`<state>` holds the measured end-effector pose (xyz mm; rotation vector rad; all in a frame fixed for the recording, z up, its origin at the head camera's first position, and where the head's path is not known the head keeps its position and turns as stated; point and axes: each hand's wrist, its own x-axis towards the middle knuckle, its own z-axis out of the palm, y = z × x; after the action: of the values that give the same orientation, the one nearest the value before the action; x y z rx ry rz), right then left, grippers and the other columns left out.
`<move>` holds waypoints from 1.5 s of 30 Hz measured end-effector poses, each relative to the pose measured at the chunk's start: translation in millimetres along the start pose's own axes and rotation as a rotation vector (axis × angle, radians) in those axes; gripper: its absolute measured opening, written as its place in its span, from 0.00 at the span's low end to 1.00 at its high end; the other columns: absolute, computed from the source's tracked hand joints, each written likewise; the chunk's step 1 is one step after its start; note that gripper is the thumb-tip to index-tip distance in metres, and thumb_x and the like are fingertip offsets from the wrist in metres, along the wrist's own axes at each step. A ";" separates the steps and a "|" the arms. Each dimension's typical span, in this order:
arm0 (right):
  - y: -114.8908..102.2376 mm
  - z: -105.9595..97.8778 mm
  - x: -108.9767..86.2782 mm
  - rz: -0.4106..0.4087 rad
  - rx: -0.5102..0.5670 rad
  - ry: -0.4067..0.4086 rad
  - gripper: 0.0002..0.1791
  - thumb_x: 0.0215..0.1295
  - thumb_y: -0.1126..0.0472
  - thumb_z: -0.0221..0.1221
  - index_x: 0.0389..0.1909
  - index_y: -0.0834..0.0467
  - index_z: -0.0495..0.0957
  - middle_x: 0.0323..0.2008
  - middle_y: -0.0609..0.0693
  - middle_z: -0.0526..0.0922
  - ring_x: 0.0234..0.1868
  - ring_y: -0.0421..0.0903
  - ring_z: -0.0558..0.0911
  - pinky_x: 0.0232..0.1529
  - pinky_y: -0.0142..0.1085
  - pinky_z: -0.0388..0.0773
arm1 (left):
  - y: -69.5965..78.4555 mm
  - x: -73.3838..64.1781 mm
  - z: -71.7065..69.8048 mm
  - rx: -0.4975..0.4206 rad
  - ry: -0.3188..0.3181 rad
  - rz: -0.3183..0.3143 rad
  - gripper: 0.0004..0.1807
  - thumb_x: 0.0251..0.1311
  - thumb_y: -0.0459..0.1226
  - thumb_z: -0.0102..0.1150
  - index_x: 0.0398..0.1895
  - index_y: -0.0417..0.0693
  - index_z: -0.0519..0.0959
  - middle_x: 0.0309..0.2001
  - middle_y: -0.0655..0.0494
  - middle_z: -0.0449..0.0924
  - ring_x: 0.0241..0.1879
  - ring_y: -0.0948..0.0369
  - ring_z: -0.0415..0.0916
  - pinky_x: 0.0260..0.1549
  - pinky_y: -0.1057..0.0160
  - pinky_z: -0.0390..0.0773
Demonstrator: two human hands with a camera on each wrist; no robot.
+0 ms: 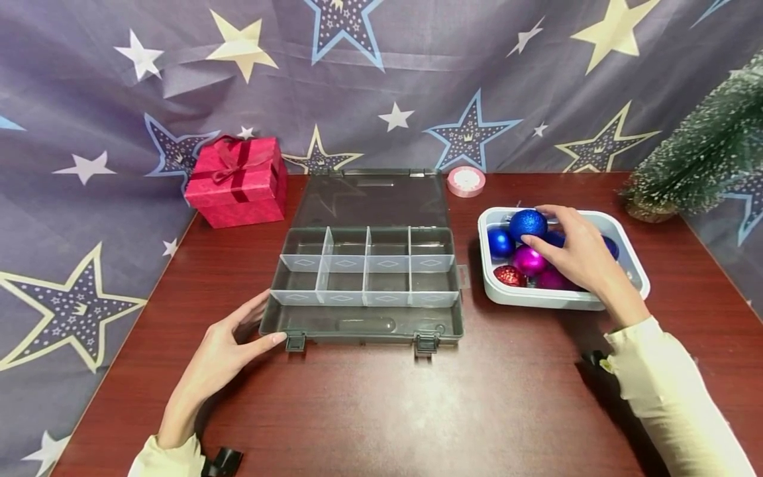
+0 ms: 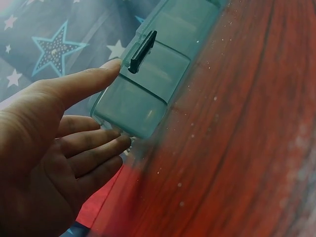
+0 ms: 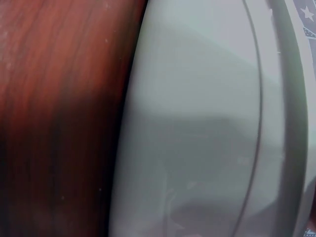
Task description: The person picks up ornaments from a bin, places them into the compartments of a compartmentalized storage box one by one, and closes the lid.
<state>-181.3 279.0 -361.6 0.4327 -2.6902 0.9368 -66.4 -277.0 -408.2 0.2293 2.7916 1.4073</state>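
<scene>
We see a blue, glittery, textured ball (image 1: 528, 225) pinched between the thumb and fingers of the right hand (image 1: 578, 245), at the top of a small heap in a white, rounded rectangular plastic tub (image 1: 551, 301). We find it above the tub's back-left part, and we cannot tell whether it touches the balls under it. Around it in the tub we make out a smooth, shiny blue ball (image 1: 501, 244), a glossy magenta ball (image 1: 528, 260) and a patterned red ball (image 1: 510, 275); more balls lie partly hidden by the hand. In the right wrist view we get only the tub's pale outer wall and the wood beside it.

To the left of the tub we see a smoky grey, see-through plastic organiser box (image 1: 360, 321), its lid (image 1: 375, 199) folded back, with 2 rows of 4 compartments behind 1 long front compartment and 2 latches (image 1: 296, 341) along the front. The left hand (image 1: 220, 354) grasps nothing: we see its fingers extended by the box's left side and its thumb at the front-left corner.

Farther out, on the reddish-brown wooden table (image 1: 369, 411), we notice a red gift box with a ribbon bow (image 1: 238, 182) at back left, a pink ribbon roll (image 1: 466, 181) just beside the lid, and a frosted green miniature tree (image 1: 703, 146) at back right, all before a grey star-printed cloth (image 1: 393, 86)
</scene>
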 end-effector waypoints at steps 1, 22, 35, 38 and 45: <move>0.2 0.0 -0.1 0.005 -0.003 -0.002 0.30 0.66 0.61 0.71 0.65 0.67 0.72 0.59 0.68 0.77 0.52 0.70 0.81 0.58 0.63 0.73 | -0.1 0.2 0.2 -0.002 -0.001 0.001 0.42 0.63 0.44 0.75 0.78 0.50 0.67 0.62 0.48 0.80 0.59 0.72 0.76 0.54 0.80 0.70; -19.2 -4.8 1.0 -0.012 0.081 0.043 0.30 0.66 0.58 0.72 0.66 0.60 0.76 0.58 0.59 0.81 0.50 0.61 0.85 0.49 0.15 0.68 | -2.9 0.5 3.3 0.004 0.014 0.014 0.42 0.62 0.43 0.75 0.78 0.51 0.68 0.60 0.50 0.82 0.57 0.71 0.78 0.53 0.80 0.70; -50.0 6.7 10.3 -0.159 0.121 -0.043 0.31 0.64 0.63 0.73 0.67 0.58 0.75 0.59 0.58 0.81 0.52 0.59 0.84 0.53 0.58 0.80 | -3.0 2.6 2.3 0.001 0.023 0.025 0.42 0.62 0.42 0.75 0.78 0.50 0.68 0.59 0.48 0.83 0.56 0.74 0.77 0.52 0.80 0.71; -52.1 11.8 14.9 -0.159 0.130 -0.075 0.31 0.64 0.63 0.72 0.67 0.59 0.75 0.59 0.59 0.81 0.53 0.59 0.84 0.55 0.60 0.79 | -3.0 3.0 2.2 -0.001 0.019 0.021 0.42 0.62 0.42 0.75 0.78 0.50 0.68 0.60 0.48 0.82 0.56 0.74 0.77 0.53 0.80 0.71; -54.9 30.2 29.6 -0.171 0.153 -0.134 0.29 0.66 0.60 0.72 0.66 0.62 0.75 0.58 0.59 0.80 0.52 0.58 0.84 0.55 0.57 0.80 | -3.8 2.4 2.2 -0.015 0.019 0.017 0.41 0.62 0.42 0.75 0.78 0.50 0.68 0.60 0.48 0.82 0.57 0.72 0.77 0.53 0.79 0.72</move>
<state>-193.2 213.0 -343.9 0.7695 -2.6549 1.1016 -69.1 -277.2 -412.5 0.2411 2.7999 1.4412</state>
